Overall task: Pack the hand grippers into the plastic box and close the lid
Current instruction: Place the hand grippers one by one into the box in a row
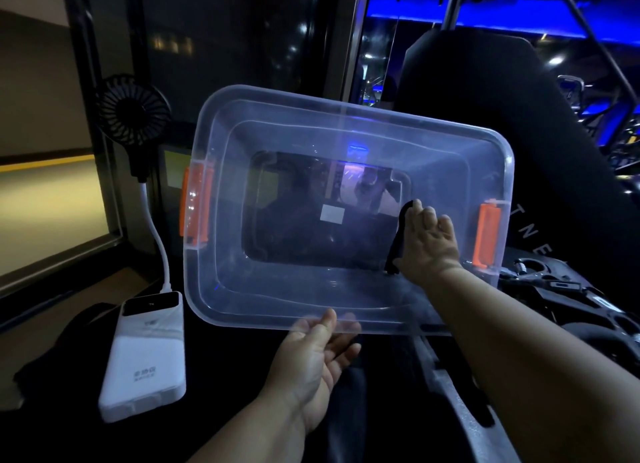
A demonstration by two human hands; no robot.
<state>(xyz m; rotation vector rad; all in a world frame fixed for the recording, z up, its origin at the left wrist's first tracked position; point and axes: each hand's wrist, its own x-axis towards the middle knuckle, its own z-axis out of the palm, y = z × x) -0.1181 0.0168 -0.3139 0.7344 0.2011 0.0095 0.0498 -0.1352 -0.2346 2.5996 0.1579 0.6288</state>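
The clear plastic box [221,289] with orange latches [195,206] is tilted up, its open top facing me and nothing loose inside. My left hand [311,355] holds the near rim, thumb on top and fingers beneath, seen through the plastic. My right hand [427,244] reaches inside and holds a black cloth [396,248] against the box's right inner side. Black hand grippers with metal springs [540,275] lie to the right of the box, partly hidden in the dark. I see no lid.
A white power bank [145,355] lies at the lower left with a white cable running up to a small black fan [133,111]. A dark padded seat back [485,92] rises behind the box. Dark fabric covers the surface.
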